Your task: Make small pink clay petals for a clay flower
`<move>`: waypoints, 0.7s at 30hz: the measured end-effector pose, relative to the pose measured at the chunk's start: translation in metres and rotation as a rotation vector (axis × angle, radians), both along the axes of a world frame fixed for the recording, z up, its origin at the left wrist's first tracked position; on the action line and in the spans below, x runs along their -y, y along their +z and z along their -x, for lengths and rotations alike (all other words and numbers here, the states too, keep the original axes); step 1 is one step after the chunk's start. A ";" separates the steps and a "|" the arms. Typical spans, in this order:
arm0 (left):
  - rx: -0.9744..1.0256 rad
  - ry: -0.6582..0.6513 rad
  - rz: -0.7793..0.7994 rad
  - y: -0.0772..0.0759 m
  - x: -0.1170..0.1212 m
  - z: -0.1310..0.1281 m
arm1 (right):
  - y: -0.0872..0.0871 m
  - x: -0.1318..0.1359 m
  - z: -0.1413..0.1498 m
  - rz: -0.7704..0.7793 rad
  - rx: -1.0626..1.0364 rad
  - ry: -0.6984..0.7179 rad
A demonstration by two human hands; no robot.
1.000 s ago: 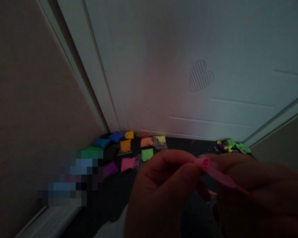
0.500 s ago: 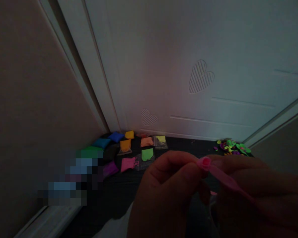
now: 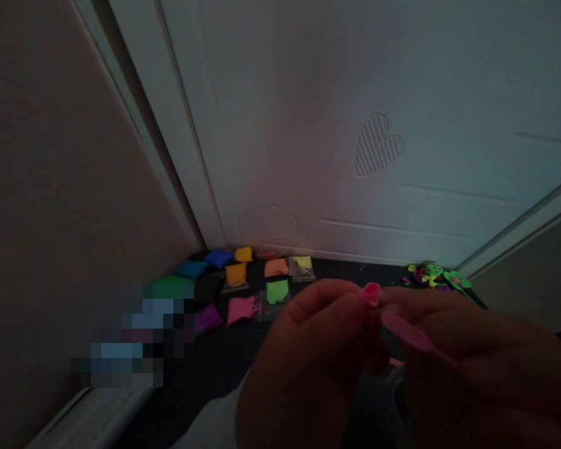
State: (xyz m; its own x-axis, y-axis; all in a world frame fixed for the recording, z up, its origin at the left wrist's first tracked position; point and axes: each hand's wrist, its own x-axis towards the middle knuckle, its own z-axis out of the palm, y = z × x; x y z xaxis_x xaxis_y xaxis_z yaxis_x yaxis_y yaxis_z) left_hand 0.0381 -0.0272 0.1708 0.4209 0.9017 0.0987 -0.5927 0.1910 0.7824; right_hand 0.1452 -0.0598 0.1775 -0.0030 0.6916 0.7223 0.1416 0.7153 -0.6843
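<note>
A small rolled piece of pink clay (image 3: pixel 371 293), cupped open at its top, is pinched between the thumb and index finger of my left hand (image 3: pixel 303 349). My right hand (image 3: pixel 477 349) is closed around a pink clay modelling tool (image 3: pixel 409 330) with a flat rounded tip, which points at the clay from below right. The right index fingertip touches or nearly touches the clay's right side. The lower end of the clay is hidden behind the left fingers.
Clay packets, such as a green one (image 3: pixel 277 292), a pink one (image 3: pixel 242 309) and an orange one (image 3: pixel 236 274), lie on the dark surface (image 3: pixel 206 380). Coloured clay pieces (image 3: pixel 432 276) sit at far right. A white panel (image 3: pixel 308 125) with hearts rises behind.
Both hands have shifted slightly left with the clay. The tool's tip, close against the clay before, now stands a little apart, below and to its right.
</note>
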 end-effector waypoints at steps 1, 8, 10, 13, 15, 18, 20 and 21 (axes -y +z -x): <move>-0.004 0.006 0.000 -0.001 -0.001 0.002 | -0.001 -0.001 0.002 0.001 -0.040 -0.008; -0.061 0.187 -0.140 -0.002 -0.003 0.010 | -0.005 -0.006 0.009 -0.034 -0.234 -0.062; -0.085 0.228 -0.186 -0.001 -0.002 0.011 | -0.006 -0.006 0.009 -0.051 -0.244 -0.057; -0.122 0.273 -0.227 0.000 -0.001 0.011 | -0.007 -0.006 0.009 -0.055 -0.244 -0.040; -0.137 0.299 -0.251 0.001 0.000 0.011 | -0.007 -0.005 0.008 -0.053 -0.232 -0.016; -0.158 0.323 -0.280 0.000 0.000 0.011 | -0.005 -0.006 0.008 -0.057 -0.224 -0.002; -0.171 0.329 -0.292 0.000 0.000 0.012 | -0.003 -0.006 0.009 -0.049 -0.217 -0.010; -0.179 0.328 -0.297 0.000 0.000 0.012 | -0.002 -0.007 0.009 -0.044 -0.213 -0.018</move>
State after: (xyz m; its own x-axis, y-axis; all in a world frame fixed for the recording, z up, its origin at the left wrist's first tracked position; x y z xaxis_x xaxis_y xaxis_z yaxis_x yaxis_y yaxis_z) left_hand 0.0262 -0.0275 0.1711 0.1524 0.9337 0.3241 -0.4353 -0.2310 0.8702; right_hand 0.1362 -0.0531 0.1755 0.1649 0.6583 0.7345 0.0099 0.7436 -0.6686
